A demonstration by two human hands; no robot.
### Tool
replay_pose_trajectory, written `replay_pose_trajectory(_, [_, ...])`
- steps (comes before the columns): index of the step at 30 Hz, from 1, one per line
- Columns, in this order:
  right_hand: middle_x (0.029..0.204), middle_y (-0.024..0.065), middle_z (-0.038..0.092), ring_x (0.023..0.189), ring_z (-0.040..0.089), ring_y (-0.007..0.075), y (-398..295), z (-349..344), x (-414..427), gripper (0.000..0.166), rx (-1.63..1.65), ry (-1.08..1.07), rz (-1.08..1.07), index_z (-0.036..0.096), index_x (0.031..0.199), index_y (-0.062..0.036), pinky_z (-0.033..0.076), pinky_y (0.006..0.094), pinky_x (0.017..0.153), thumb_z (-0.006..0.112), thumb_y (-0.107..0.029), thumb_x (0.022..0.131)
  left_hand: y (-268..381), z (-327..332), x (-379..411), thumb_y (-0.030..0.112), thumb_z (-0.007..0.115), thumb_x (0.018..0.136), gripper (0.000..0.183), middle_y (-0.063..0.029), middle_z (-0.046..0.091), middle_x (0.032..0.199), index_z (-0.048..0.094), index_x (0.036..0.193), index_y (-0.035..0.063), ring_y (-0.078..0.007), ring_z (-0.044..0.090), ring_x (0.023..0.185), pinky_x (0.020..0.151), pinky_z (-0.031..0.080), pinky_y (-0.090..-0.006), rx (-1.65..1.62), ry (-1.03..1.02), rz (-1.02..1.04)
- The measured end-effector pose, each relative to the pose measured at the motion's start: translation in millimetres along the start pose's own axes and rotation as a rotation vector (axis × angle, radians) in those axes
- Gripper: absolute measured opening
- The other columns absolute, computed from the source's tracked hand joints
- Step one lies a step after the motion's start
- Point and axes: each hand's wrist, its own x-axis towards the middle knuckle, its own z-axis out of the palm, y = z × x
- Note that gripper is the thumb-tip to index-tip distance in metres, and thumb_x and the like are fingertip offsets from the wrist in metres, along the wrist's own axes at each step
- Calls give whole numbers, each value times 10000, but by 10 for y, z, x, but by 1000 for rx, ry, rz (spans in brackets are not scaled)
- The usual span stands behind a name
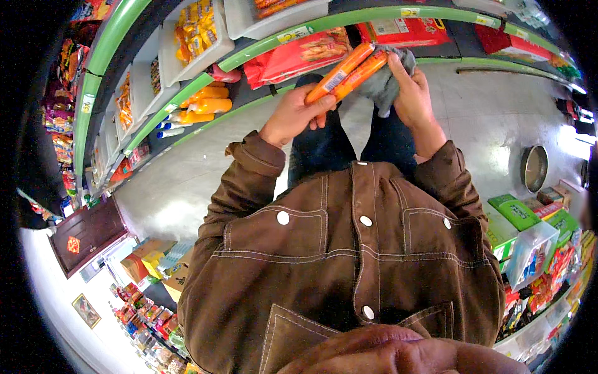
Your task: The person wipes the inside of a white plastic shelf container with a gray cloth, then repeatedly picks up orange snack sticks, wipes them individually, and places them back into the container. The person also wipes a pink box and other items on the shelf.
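Two long orange packaged sausages (348, 72) lie side by side in my left hand (299, 112), its fingers closed round their lower ends. At their upper ends is my right hand (413, 96), which grips a grey cloth (385, 82); the thumb and cloth are against the sausage tips. The cloth hangs down below the right fingers. Just beyond the sausages, a large red food package (299, 56) lies on the lower shelf, with another red package (404, 32) to its right.
Green-edged shelves (266, 44) curve across the front and left. They hold white bins (196, 46) of wrapped goods and orange bottles (205, 104). A round metal pan (535, 168) is on the floor at right, near green boxes (514, 212) and a clear plastic container (532, 252).
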Motion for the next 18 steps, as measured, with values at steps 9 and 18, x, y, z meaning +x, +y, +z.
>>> replay_pose_trajectory(9, [827,3,594,721,509,82,734,-332,167,306,-465,-138,136,586,955,1,419,240,629,549,-289,866,598,-1367,707,398,595,805,371,-7,593,704,584,904,41,-81,512,553,510,419,-224,531,451,100])
replay_pose_trajectory(18, [703,21,561,588,504,91,1075,-590,476,340,-657,-159,338,577,898,7,428,261,485,566,-329,844,223,-2227,1842,342,638,774,372,5,595,812,602,1007,54,-76,504,680,629,422,-236,751,84,131])
